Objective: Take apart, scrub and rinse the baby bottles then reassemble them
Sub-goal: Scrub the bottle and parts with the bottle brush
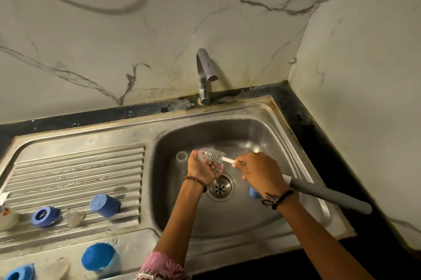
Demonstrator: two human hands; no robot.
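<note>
Over the steel sink basin [262, 133], my left hand [202, 169] pinches a clear silicone teat [202, 154]. My right hand [259, 171] grips the white stem of a bottle brush whose grey bristle head [215, 155] pokes into the teat; its grey handle [330, 195] sticks out to the right. A clear bottle body [182, 159] stands in the basin just left of my left hand. A blue part [254, 192] lies in the basin, partly hidden under my right wrist.
The tap [205, 74] stands behind the basin, no water running. On the ribbed drainboard [75, 170] lie a blue cap [105, 205], a blue ring [44, 216] and a clear teat [73, 217]. More blue parts [98, 257] sit along the front edge. The drain [220, 186] is open.
</note>
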